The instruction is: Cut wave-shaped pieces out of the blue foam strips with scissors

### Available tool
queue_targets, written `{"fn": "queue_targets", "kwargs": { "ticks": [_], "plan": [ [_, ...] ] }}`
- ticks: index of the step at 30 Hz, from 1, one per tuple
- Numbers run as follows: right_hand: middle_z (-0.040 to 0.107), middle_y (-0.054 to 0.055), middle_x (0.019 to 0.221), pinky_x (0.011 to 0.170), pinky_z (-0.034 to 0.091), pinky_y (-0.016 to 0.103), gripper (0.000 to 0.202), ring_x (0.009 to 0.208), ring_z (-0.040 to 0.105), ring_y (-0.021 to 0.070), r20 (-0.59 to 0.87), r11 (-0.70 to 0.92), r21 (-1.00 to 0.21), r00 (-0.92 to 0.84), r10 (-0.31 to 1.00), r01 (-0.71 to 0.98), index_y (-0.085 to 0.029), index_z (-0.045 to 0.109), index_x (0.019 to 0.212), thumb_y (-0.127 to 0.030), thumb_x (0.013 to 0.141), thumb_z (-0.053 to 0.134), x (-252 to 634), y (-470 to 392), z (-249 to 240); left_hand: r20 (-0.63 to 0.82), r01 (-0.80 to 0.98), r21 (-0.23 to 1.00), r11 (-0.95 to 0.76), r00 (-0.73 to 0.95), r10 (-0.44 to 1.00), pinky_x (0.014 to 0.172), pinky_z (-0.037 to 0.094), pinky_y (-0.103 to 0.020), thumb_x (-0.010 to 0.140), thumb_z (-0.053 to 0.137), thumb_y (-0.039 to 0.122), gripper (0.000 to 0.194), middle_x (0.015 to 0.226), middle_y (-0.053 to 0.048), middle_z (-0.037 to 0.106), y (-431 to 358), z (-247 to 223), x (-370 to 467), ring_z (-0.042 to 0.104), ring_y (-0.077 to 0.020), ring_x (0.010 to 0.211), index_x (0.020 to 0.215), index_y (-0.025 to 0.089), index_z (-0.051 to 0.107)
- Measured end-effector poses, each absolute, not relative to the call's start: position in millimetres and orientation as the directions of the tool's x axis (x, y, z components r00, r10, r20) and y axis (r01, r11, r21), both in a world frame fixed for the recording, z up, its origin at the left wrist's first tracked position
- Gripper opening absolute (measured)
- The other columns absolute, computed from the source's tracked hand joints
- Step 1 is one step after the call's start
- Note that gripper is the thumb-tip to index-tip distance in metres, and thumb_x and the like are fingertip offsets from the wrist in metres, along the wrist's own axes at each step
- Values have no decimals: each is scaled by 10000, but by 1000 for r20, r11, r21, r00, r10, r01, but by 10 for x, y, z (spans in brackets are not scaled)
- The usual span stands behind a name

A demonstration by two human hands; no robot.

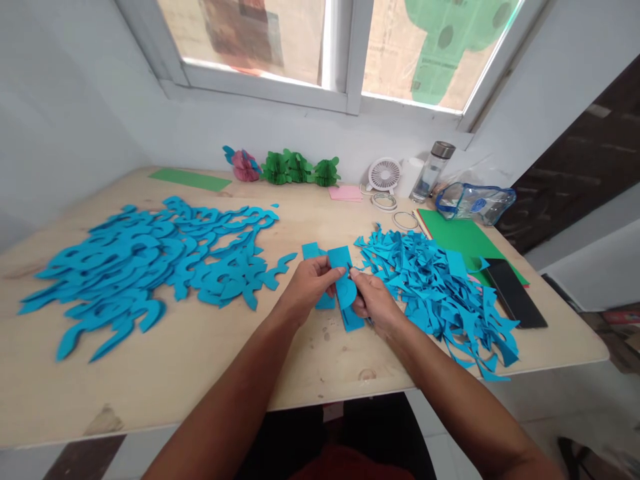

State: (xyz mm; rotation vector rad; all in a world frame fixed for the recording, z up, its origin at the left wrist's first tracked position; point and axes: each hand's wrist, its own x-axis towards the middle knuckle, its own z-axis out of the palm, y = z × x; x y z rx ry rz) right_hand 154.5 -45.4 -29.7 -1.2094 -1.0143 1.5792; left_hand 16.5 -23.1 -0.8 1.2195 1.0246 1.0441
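A strip of blue paper [341,257], with a rounded shape partly freed from it, is held up over the middle of the table. My left hand [314,283] pinches its left side between thumb and fingers. Closed on its right edge is my right hand [371,299], the thumb close to the left one; whether a small tool sits in these fingers is hidden. Beneath lies another blue paper strip [311,251], partly covered by my left hand. Wavy blue paper cutouts [140,257] are piled to the left, and blue paper scraps [425,280] are heaped right beside my right hand.
A black phone [515,293] and green sheets [465,243] lie beyond the scraps. Along the wall stand paper ornaments [295,168], a small fan [385,175], a bottle [434,172] and a clear pouch [475,202]. The table's front edge [345,399] runs below my forearms.
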Motion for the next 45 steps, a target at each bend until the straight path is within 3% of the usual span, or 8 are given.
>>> {"fn": "queue_targets", "kwargs": {
  "ticks": [10, 19, 36, 45],
  "plan": [
    [341, -95, 391, 345, 136, 212, 519, 333, 234, 46, -263, -291, -941, -165, 950, -174, -211, 409, 582, -666, 727, 615, 1545, -460, -322, -72, -115, 989, 93, 180, 981, 481, 390, -228, 635, 690, 314, 239, 510, 49, 495, -230, -6, 168, 458, -92, 472, 559, 179, 508],
    [340, -90, 387, 338, 134, 210, 550, 323, 238, 41, -255, -282, -943, -163, 953, -176, -211, 387, 536, -670, 723, 625, 1531, -469, -310, -80, -65, 993, 96, 207, 975, 496, 404, -239, 634, 704, 365, 234, 543, 25, 548, -227, 17, 138, 478, -109, 500, 632, 161, 589],
    [336, -75, 376, 336, 162, 217, 568, 326, 253, 52, -240, -260, -958, -159, 958, -119, -215, 381, 486, -674, 736, 604, 1532, -477, -281, -65, -73, 994, 76, 143, 988, 464, 335, -229, 614, 681, 355, 311, 508, 43, 473, -234, 21, 161, 425, -97, 485, 520, 200, 428],
    [332, -75, 377, 339, 146, 217, 573, 327, 246, 50, -237, -257, -961, -180, 955, -102, -210, 391, 489, -678, 745, 598, 1537, -475, -280, -86, -61, 993, 99, 185, 979, 484, 340, -226, 626, 680, 338, 230, 512, 40, 510, -214, 5, 121, 419, -90, 483, 555, 174, 535]
  ]
}}
